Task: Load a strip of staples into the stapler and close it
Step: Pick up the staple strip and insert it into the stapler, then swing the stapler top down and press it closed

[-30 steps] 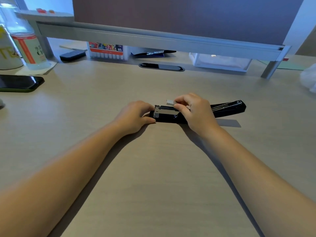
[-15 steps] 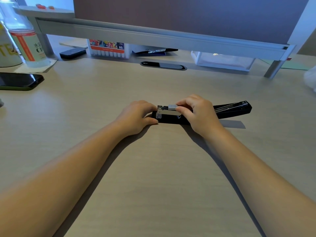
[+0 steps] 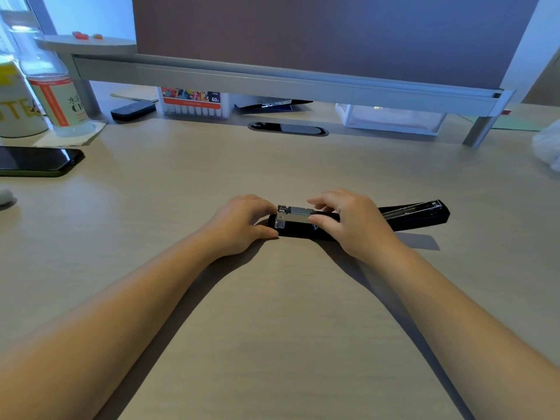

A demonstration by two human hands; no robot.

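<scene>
A black stapler (image 3: 303, 230) lies opened flat on the desk, its lid (image 3: 415, 215) swung out to the right. The metal magazine rail points left, and a silvery staple strip (image 3: 298, 211) sits on top of it. My left hand (image 3: 242, 225) holds the stapler's left end, thumb against the base. My right hand (image 3: 348, 222) pinches the magazine and the strip between thumb and fingers. The right part of the strip is hidden under those fingers.
A dark phone (image 3: 39, 161) lies at the left edge. A bottle (image 3: 51, 95) and a cup (image 3: 15, 107) stand at the back left. Under the monitor riser (image 3: 272, 78) sit a marker box (image 3: 194, 103) and a clear tray (image 3: 394, 118).
My right hand lowered the staple strip from above the stapler onto the magazine rail. The left hand kept its hold on the stapler's end.
</scene>
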